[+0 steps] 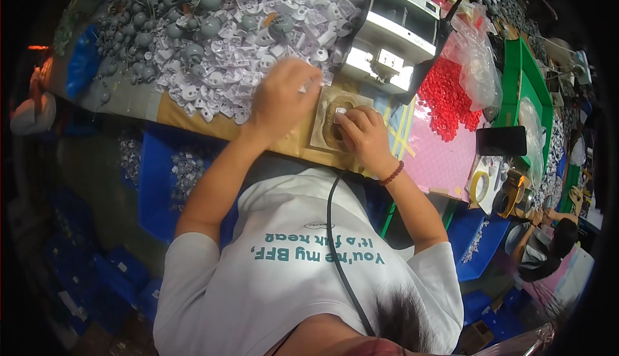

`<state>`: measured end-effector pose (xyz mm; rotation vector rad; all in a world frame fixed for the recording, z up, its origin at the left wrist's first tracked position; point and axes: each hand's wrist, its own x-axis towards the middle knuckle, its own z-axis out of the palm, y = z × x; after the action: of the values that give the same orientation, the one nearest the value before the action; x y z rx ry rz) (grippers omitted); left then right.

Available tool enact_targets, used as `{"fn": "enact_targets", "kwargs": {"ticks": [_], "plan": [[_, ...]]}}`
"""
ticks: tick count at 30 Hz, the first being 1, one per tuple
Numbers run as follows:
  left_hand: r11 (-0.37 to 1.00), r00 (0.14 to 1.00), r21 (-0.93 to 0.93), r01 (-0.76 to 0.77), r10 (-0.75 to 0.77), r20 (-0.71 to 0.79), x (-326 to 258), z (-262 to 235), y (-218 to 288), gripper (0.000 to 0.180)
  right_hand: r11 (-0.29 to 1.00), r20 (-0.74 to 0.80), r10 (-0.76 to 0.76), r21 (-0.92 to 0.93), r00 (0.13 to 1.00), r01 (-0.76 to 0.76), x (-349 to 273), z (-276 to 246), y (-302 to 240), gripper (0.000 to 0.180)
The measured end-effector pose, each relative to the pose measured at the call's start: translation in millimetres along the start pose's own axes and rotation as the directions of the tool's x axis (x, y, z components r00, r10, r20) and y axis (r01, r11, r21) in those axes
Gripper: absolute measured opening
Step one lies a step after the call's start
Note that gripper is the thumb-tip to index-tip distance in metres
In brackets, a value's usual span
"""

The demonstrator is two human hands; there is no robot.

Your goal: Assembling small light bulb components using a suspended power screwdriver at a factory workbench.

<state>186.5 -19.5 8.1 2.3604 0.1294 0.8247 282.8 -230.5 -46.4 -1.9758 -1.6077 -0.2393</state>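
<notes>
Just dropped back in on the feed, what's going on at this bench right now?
A person is working at a crowded bench. The left hand rests at the edge of a heap of white plastic parts, seemingly picking one up. The right hand presses a small white piece onto a tan square fixture with a round recess. Grey round parts are piled behind; red beads lie to the right.

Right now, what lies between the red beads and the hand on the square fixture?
In the head view, bare pink mat with yellow tape strips lies between the red beads and the right hand.
</notes>
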Motion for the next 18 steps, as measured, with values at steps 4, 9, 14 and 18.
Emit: {"fn": "enact_targets", "kwargs": {"ticks": [4,9,14,18], "plan": [[0.921,0.988,0.359,0.154,-0.144,-0.054,24.0,-13.8,-17.4,0.025,0.998,-0.048,0.032,0.048,0.998,-0.029,-9.3,13.1,2.9,0.026],[0.793,0.981,0.579,0.192,-0.173,-0.088,33.9,7.8,-30.4,0.047,0.967,-0.127,0.123,0.238,0.984,-0.09,-11.2,17.4,3.5,0.024],[0.833,0.969,0.496,0.243,-0.229,-0.092,48.2,12.9,-53.2,0.046,0.928,-0.132,0.211,0.338,0.968,-0.156,-9.6,11.9,0.9,0.022],[0.895,0.972,0.38,0.233,-0.224,-0.07,59.5,-2.1,-68.4,0.043,0.934,-0.149,0.212,0.321,0.966,-0.156,-7.7,11.2,3.2,0.023]]}}
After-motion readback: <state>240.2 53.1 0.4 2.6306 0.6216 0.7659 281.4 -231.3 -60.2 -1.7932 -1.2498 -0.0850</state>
